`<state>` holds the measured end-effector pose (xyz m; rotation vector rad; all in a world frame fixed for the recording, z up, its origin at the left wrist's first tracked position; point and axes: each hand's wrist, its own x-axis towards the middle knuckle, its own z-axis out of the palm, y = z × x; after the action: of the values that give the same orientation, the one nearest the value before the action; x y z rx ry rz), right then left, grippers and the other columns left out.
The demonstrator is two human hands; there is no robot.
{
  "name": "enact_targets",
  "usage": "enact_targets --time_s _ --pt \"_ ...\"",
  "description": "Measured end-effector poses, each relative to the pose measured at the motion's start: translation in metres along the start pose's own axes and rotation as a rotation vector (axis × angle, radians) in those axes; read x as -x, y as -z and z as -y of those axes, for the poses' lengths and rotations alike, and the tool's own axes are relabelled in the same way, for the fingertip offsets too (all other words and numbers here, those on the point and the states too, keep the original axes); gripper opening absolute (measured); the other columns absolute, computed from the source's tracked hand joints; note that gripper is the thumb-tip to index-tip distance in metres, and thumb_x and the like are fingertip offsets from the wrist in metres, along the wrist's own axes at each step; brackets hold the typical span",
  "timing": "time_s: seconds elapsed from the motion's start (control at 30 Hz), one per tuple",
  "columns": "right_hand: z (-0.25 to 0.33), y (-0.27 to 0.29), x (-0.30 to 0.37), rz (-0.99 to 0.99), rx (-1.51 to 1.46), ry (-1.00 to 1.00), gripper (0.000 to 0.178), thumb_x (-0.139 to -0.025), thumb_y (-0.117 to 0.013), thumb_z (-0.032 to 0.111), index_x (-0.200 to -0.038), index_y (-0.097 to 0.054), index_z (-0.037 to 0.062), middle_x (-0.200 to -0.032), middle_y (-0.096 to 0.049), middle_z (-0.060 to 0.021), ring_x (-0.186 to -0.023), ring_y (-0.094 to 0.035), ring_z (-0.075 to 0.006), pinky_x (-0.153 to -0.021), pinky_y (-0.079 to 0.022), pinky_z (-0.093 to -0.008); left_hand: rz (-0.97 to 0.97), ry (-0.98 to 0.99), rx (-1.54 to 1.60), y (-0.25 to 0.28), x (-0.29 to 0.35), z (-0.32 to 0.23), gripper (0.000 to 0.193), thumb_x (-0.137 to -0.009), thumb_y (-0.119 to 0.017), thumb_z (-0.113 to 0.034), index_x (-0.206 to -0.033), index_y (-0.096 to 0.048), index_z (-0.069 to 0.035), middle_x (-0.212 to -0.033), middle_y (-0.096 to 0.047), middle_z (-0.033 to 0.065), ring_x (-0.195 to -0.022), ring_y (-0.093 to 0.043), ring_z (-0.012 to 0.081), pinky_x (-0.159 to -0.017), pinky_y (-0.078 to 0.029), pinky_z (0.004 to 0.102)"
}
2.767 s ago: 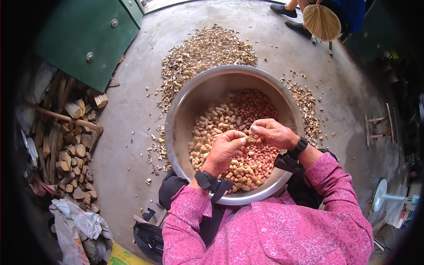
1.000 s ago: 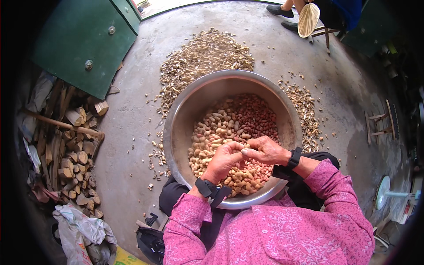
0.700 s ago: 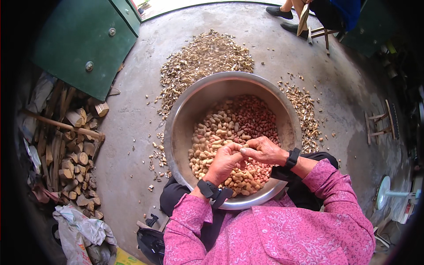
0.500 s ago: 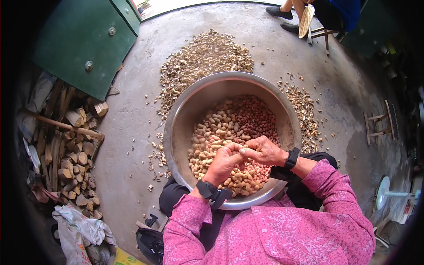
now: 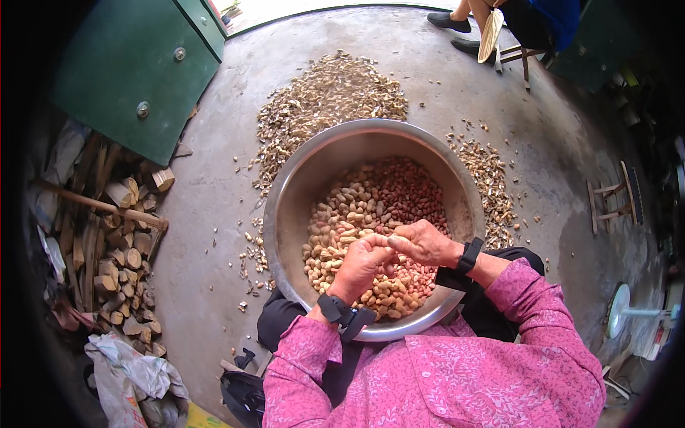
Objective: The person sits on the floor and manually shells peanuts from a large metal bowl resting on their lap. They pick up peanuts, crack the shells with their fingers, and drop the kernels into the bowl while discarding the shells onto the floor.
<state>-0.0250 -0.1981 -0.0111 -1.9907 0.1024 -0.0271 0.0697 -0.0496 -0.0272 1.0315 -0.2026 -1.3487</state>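
Observation:
A large metal basin (image 5: 291, 165) rests at my lap. Unshelled peanuts (image 5: 342, 207) fill its left and near side, while red shelled kernels (image 5: 417, 187) lie at the far right, with paler pink ones nearer me. My left hand (image 5: 362, 264) and my right hand (image 5: 426, 244) meet above the peanuts, fingertips touching. Both are closed in a pinch on a peanut, mostly hidden by the fingers. Each wrist wears a black strap.
Broken shells (image 5: 332, 96) are heaped beyond the basin, and more shells (image 5: 489, 182) lie to its right. Stacked firewood (image 5: 118, 267) and a pale sack (image 5: 132, 378) are at the left. A small wooden stool (image 5: 614, 198) stands at the right; another person (image 5: 524, 21) sits far right.
My hands stay together over the basin; the fingers have shifted slightly, and the small tan bit seen between them is now covered. The view has moved a little.

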Motion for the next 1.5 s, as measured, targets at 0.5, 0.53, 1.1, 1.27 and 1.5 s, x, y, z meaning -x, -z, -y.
enact_targets --time_s 0.5,0.53,1.1,1.27,1.5 --pt "-0.009 -0.006 -0.011 -0.098 -0.247 -0.118 0.031 -0.085 -0.052 0.028 -0.07 -0.053 0.0005 -0.063 -0.046 -0.0029 -0.06 -0.043 -0.0092 -0.052 -0.037 -0.0281 -0.024 0.055 0.038 -0.007 0.006 -0.005 0.013 -0.08 -0.058 -0.012 -0.09 -0.055 -0.003 -0.076 -0.058 0.0049 -0.06 -0.055 0.0102 -0.055 -0.049 0.0221" --pt "-0.011 -0.007 -0.011 -0.098 -0.247 -0.119 0.031 -0.085 -0.052 0.028 -0.07 -0.053 0.0005 -0.063 -0.046 -0.0029 -0.06 -0.043 -0.0092 -0.052 -0.037 -0.0281 -0.023 0.055 0.038 -0.006 0.006 -0.004 0.013 -0.08 -0.058 -0.012 -0.09 -0.055 -0.003 -0.076 -0.058 0.0049 -0.06 -0.055 0.0102 -0.055 -0.049 0.0221" --pt "0.002 -0.022 -0.008 -0.344 0.005 0.085 0.022 -0.089 -0.045 0.015 -0.074 -0.051 0.001 -0.056 -0.044 -0.0051 -0.052 -0.042 -0.0099 -0.045 -0.037 -0.0278 0.017 0.006 0.223 -0.006 0.008 0.0 0.011 -0.084 -0.055 -0.015 -0.088 -0.054 -0.005 -0.074 -0.059 0.0052 -0.059 -0.056 0.0106 -0.054 -0.049 0.0235" --pt "0.004 -0.022 -0.008 -0.354 -0.085 0.005 0.021 -0.086 -0.049 0.015 -0.07 -0.047 0.0019 -0.059 -0.046 -0.0123 -0.05 -0.045 -0.0231 -0.047 -0.036 -0.0343 0.038 -0.029 0.252 -0.004 0.005 0.005 0.013 -0.085 -0.054 -0.014 -0.094 -0.053 -0.006 -0.079 -0.059 0.0051 -0.064 -0.056 0.0102 -0.058 -0.049 0.0229" --pt "0.01 -0.02 -0.007 -0.351 -0.247 -0.08 0.024 -0.088 -0.048 0.021 -0.074 -0.05 0.0019 -0.06 -0.05 -0.0075 -0.054 -0.048 -0.0148 -0.049 -0.04 -0.03 0.018 -0.085 0.352 -0.006 0.002 0.007 0.016 -0.085 -0.054 -0.015 -0.098 -0.052 -0.007 -0.084 -0.058 0.0021 -0.066 -0.057 0.0103 -0.061 -0.05 0.0249"
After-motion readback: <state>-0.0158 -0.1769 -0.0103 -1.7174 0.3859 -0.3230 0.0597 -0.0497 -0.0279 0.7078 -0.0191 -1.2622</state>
